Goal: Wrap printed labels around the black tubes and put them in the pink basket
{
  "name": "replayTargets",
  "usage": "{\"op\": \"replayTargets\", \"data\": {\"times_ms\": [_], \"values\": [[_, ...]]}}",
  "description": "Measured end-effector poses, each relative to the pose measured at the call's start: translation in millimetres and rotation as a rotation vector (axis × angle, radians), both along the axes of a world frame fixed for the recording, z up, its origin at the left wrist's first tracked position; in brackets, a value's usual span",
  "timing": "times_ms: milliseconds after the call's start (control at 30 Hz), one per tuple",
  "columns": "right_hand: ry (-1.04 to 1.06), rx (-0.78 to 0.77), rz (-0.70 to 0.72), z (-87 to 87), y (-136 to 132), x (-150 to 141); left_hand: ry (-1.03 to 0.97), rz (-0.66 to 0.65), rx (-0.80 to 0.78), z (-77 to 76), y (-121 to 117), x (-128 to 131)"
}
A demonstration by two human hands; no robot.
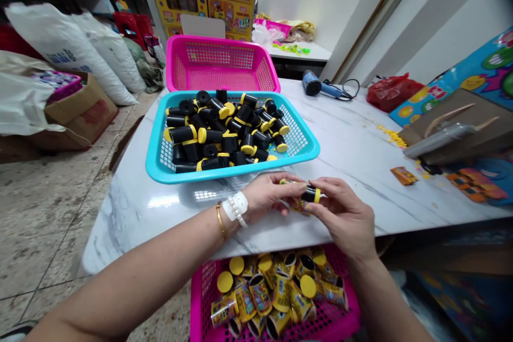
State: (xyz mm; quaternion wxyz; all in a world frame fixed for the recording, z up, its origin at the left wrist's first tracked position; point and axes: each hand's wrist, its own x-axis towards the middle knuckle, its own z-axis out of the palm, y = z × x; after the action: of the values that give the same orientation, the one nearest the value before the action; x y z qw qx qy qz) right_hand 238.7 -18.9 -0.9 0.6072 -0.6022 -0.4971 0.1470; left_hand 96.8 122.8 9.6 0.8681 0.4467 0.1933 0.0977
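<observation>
Over the front edge of the table, both hands meet on one small black canister [310, 194] with a yellow lid. A printed yellow label [300, 206] shows under and beside it; whether it is wrapped round cannot be told. My left hand [272, 192], with a white band and bracelets at the wrist, pinches the left end. My right hand [347, 214] grips the lidded right end between thumb and fingers. Behind them, a blue basket [232, 173] holds many plain black canisters [210, 135] with yellow lids. Below the table edge, a pink basket [196, 304] holds yellow-labelled canisters [260, 294].
A second pink basket [224, 85] stands behind the blue one. A blue heat gun [311, 83] with its cable lies at the back, near a red plastic bag [393, 92]. At right are a cardboard box [460, 133] and a small printed packet [404, 175] on the marble-patterned table [132, 208].
</observation>
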Motion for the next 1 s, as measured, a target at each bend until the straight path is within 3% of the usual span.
{"op": "replayTargets", "data": {"times_ms": [233,400,500,700,867,1000], "values": [[-0.150,-0.055,-0.028,-0.4,-6.3,4.8,0.041,-0.015,0.212,1.9,7.3,1.7],[-0.253,-0.007,-0.043,2.0,-2.5,5.7,0.070,-0.023,0.284,9.2,6.6,0.3],[-0.321,0.046,-0.068,2.4,-0.7,4.9,0.062,-0.040,0.288,9.7,4.1,-0.7],[-0.252,0.075,0.067,-6.2,7.2,1.5,0.045,-0.089,0.267,4.4,2.1,-1.0],[-0.320,0.015,0.011,-3.1,7.8,9.3,0.102,-0.167,0.216,3.0,10.8,-2.1],[-0.296,-0.069,0.054,-3.0,0.2,15.1,0.162,-0.103,0.177,-0.8,10.2,-0.6]]}}
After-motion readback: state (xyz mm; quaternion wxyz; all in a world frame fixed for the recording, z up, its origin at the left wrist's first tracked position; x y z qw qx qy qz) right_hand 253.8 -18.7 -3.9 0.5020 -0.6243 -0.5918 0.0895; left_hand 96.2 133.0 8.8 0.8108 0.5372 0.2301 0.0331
